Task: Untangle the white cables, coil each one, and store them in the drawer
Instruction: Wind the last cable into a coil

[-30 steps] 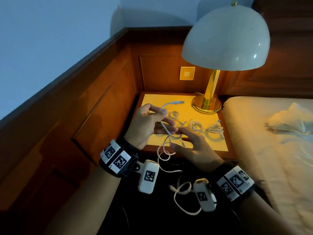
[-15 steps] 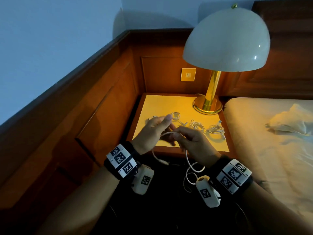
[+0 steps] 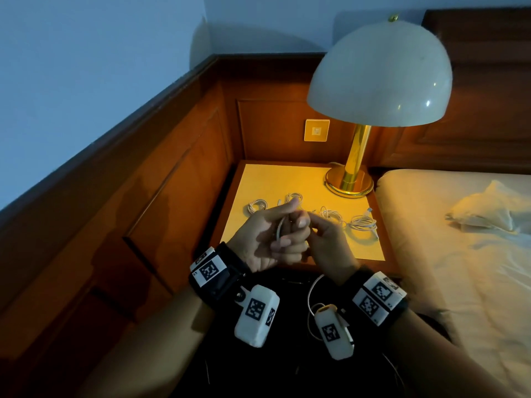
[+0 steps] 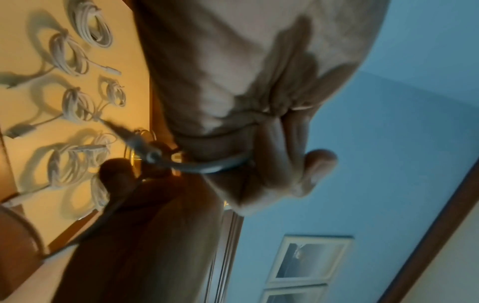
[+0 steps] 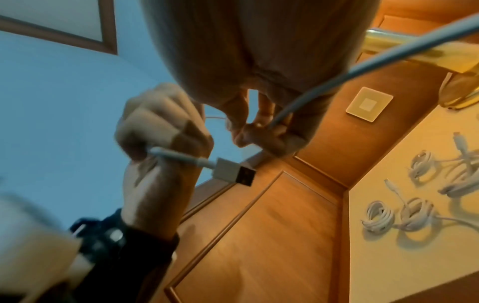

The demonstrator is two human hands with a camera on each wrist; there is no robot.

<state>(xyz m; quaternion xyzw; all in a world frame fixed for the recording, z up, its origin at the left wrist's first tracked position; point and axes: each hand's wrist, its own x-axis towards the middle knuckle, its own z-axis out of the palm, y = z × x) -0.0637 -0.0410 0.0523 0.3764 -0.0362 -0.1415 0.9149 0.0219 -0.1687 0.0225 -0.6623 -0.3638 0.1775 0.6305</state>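
Both hands meet over worktop (image 3: 287, 179) front edge: left hand (image 3: 268, 239) fingers curled round white cable (image 3: 279, 229), right hand (image 3: 327, 242) pinching it. Four coiled cables (image 3: 360, 222) behind; back half bare. No legible writing.

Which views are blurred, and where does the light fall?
Head view: sharp; lamp lights the nightstand warmly, walls dim blue. Left wrist view: cable and hands smeared. Right wrist view: left hand soft, plug fairly clear.

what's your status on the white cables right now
Left hand grips white cable near its USB plug. Right hand pinches same cable. Coiled cables on nightstand. Nothing blocking.
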